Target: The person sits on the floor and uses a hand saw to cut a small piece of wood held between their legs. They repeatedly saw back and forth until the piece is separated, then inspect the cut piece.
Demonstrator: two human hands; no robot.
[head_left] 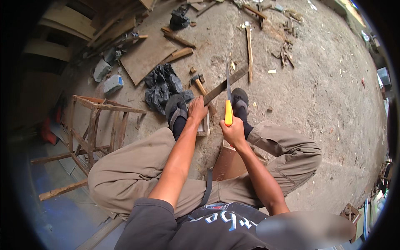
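Note:
My left hand (198, 109) is closed around the near end of a dark wooden strip (217, 90), which slants away to the right between my feet. In my right hand (233, 132) is the yellow handle of a hand saw (228, 113). Its thin blade points away from me and crosses the strip, though I cannot tell how deep it sits in the wood. Under my left hand is a pale wooden block or box (203, 127), partly hidden. A hammer (201, 86) with a wooden handle lies just beyond that hand.
Black plastic sheeting (161, 85) lies by my left foot, with a flat board (146, 59) behind it. A wooden stool frame (93, 121) stands at the left. Another wood strip (249, 54) and several scraps lie ahead on the dirty floor. A brown box (229, 162) sits between my legs.

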